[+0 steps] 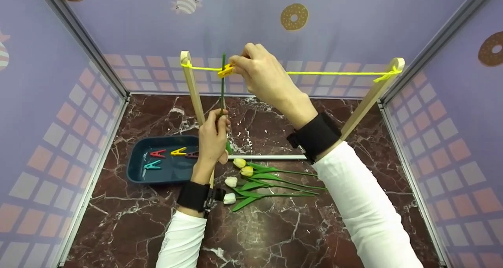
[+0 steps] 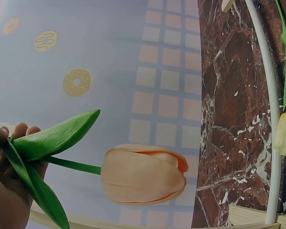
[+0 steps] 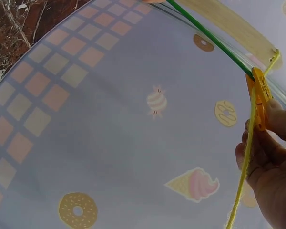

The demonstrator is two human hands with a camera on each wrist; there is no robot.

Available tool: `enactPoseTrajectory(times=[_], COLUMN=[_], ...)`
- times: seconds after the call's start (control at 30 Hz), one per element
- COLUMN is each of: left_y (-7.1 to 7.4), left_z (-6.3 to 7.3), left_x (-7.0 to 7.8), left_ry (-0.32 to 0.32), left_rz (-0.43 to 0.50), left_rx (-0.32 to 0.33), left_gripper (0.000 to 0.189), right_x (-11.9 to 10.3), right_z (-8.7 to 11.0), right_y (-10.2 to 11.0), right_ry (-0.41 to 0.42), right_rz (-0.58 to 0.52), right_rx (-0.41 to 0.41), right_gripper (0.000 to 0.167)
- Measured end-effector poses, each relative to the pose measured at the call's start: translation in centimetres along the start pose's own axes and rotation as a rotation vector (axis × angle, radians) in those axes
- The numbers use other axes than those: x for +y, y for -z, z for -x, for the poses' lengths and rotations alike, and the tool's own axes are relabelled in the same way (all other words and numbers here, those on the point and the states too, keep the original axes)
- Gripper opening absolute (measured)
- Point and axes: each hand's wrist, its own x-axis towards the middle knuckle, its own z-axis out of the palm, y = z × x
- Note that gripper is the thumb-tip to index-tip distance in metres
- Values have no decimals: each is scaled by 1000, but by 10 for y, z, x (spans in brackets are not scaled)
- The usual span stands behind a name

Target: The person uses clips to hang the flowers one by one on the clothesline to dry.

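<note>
My left hand (image 1: pixel 212 136) grips the green stem of an artificial tulip whose peach bloom (image 2: pixel 143 175) hangs downward, leaves close by the fingers. The stem (image 1: pixel 223 89) runs upright past the yellow string (image 1: pixel 326 73). Up at the string, my right hand (image 1: pixel 261 73) pinches a yellow-orange clothespin (image 1: pixel 225 70) between thumb and fingers. In the right wrist view the jaws of this clothespin (image 3: pixel 258 95) sit right where stem and string cross.
Two wooden posts (image 1: pixel 369 97) carry the string, with a white rod (image 1: pixel 271 157) low between them. A dark blue tray (image 1: pixel 135 169) at left holds several clothespins. White and yellow tulips (image 1: pixel 246 171) lie on the marbled surface. Patterned panels enclose the sides and back.
</note>
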Motion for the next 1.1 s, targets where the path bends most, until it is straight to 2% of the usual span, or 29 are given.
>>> enactPoseTrajectory(times=[0.23, 0.37, 0.53, 0.83, 1.1], left_y=[0, -1, -1, -1, 4], left_z=[-1, -1, 0, 2, 10], left_x=[1, 2, 1, 2, -5], left_ry=[-19, -33, -30, -32, -45], left_rz=[-29, -72, -71, -120, -133], left_rx=[9, 8, 18, 32, 21], left_gripper=[23, 23, 23, 26, 26], right_x=[-2, -2, 2, 10, 22], right_z=[7, 14, 26, 53, 87], right_y=[0, -1, -5, -21, -43], right_ry=[11, 59, 134, 237, 264], right_rz=[-38, -51, -41, -88, -94], right_rx=[69, 161, 284, 478, 521], right_gripper=[36, 37, 36, 27, 26])
